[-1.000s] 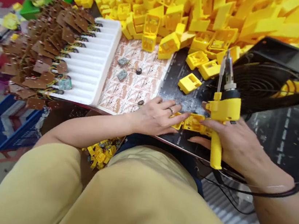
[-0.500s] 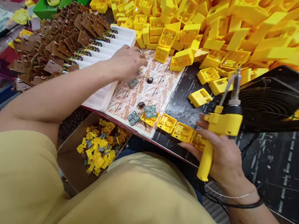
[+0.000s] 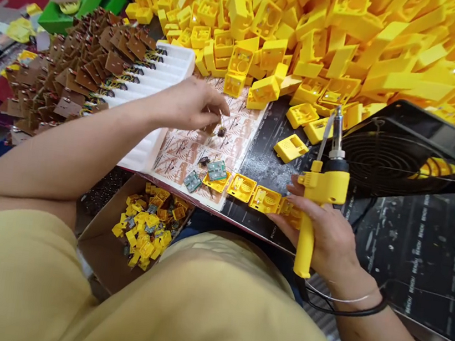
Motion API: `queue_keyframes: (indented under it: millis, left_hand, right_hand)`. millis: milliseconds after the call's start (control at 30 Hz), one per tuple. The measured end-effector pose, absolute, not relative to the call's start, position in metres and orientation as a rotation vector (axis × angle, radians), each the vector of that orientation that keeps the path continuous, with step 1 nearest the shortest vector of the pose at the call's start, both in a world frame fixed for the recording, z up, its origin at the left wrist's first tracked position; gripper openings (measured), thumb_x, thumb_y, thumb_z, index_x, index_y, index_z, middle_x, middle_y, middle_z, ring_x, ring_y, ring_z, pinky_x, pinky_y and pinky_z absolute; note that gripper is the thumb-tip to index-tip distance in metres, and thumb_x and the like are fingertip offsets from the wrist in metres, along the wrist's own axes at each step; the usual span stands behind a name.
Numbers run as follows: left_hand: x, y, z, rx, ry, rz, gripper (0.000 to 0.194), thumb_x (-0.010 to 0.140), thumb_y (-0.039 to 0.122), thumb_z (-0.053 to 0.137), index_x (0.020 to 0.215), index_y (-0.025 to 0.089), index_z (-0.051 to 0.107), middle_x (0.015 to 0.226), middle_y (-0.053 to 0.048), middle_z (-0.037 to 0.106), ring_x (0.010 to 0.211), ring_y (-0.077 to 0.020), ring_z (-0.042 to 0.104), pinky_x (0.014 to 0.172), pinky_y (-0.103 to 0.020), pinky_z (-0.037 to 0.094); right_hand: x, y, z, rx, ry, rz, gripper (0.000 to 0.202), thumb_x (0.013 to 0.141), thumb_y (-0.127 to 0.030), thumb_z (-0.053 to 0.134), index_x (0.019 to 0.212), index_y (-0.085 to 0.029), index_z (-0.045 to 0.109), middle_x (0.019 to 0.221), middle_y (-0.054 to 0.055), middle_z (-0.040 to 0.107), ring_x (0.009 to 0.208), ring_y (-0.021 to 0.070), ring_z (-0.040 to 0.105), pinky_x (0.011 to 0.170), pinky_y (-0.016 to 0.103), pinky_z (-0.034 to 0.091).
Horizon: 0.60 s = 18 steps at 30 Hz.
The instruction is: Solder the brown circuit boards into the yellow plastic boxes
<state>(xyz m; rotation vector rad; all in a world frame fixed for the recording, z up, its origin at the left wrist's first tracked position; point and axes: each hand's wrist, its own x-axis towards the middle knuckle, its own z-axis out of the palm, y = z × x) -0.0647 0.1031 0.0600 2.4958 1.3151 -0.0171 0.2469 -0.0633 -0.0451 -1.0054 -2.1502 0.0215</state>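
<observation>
My left hand (image 3: 196, 105) has its fingers bent together over the patterned sheet, pinched on a small circuit board that they mostly hide. A small round black part (image 3: 221, 131) hangs just under the fingertips. My right hand (image 3: 323, 233) grips a yellow soldering gun (image 3: 326, 186), tip pointing up and away. Its fingertips also touch the last yellow casing (image 3: 289, 209) in a row along the bench edge. Left of it in that row lie open casings (image 3: 242, 187). A green circuit board (image 3: 216, 169) rests on the leftmost one, with another board (image 3: 192, 181) beside it.
Yellow casings (image 3: 268, 19) are heaped across the back. A black fan (image 3: 381, 151) stands at right. To the left are a white ridged tray (image 3: 147, 140), piled brown boards (image 3: 73, 72) and green bins (image 3: 73, 2). A cardboard box (image 3: 103, 249) of yellow pieces sits below.
My left hand has come slightly nearer and closed on the circuit board; the round black part has shifted with it. The right hand keeps its hold. The view has swung a little right.
</observation>
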Motion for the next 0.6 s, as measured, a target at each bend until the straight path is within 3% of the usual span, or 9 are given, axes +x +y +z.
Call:
queue_keyframes:
  millis: [167, 267, 333, 467, 533, 600]
  left_hand:
    - [-0.041, 0.064, 0.049, 2.52, 1.265, -0.136, 0.029, 0.098, 0.032, 0.054, 0.103, 0.023, 0.081, 0.091, -0.001, 0.079, 0.095, -0.0192, 0.075, 0.092, -0.031, 0.052]
    - [-0.036, 0.058, 0.037, 2.604, 1.206, -0.042, 0.031, 0.101, 0.037, 0.053, 0.099, 0.022, 0.08, 0.102, -0.004, 0.078, 0.1, -0.0208, 0.074, 0.094, -0.034, 0.052]
    - [-0.033, 0.056, 0.03, 2.63, 1.107, 0.087, 0.03, 0.101, 0.037, 0.055, 0.095, 0.022, 0.08, 0.108, -0.005, 0.077, 0.101, -0.0205, 0.073, 0.094, -0.034, 0.053]
    - [-0.021, 0.046, 0.022, 2.513, 0.97, 0.255, 0.025, 0.098, 0.034, 0.057, 0.107, 0.024, 0.078, 0.09, -0.001, 0.078, 0.083, -0.0161, 0.071, 0.085, -0.032, 0.053]
    - [-0.013, 0.038, 0.02, 2.511, 0.974, 0.264, 0.021, 0.095, 0.032, 0.061, 0.105, 0.024, 0.077, 0.08, 0.001, 0.076, 0.076, -0.0153, 0.069, 0.089, -0.035, 0.052]
    - [-0.007, 0.029, 0.016, 2.604, 0.977, 0.207, 0.017, 0.094, 0.032, 0.062, 0.093, 0.024, 0.077, 0.073, 0.001, 0.074, 0.075, -0.0166, 0.067, 0.096, -0.041, 0.048]
  right_hand:
    - [0.24, -0.066, -0.051, -1.033, -2.107, 0.04, 0.048, 0.088, -0.03, 0.081, 0.128, -0.021, 0.057, 0.104, 0.008, 0.076, 0.093, 0.0263, 0.077, 0.08, 0.04, 0.065]
    - [0.235, -0.068, -0.045, -1.034, -2.094, 0.02, 0.043, 0.09, -0.036, 0.079, 0.125, -0.021, 0.058, 0.094, 0.006, 0.076, 0.09, 0.0252, 0.077, 0.078, 0.039, 0.064]
    - [0.232, -0.069, -0.036, -1.026, -2.075, -0.038, 0.038, 0.089, -0.029, 0.08, 0.12, -0.021, 0.06, 0.095, 0.004, 0.077, 0.085, 0.0211, 0.076, 0.074, 0.033, 0.062]
    - [0.237, -0.074, -0.014, -1.001, -2.003, -0.19, 0.027, 0.083, -0.01, 0.082, 0.1, -0.024, 0.065, 0.063, -0.01, 0.065, 0.047, 0.0076, 0.056, 0.053, 0.021, 0.048]
    - [0.246, -0.081, -0.009, -0.994, -1.981, -0.227, 0.025, 0.082, -0.012, 0.084, 0.094, -0.024, 0.066, 0.055, -0.011, 0.058, 0.043, 0.0069, 0.051, 0.051, 0.021, 0.044]
    - [0.258, -0.093, -0.007, -1.103, -1.988, -0.139, 0.021, 0.083, -0.018, 0.085, 0.096, -0.025, 0.07, 0.057, -0.01, 0.061, 0.048, 0.0082, 0.056, 0.056, 0.022, 0.046]
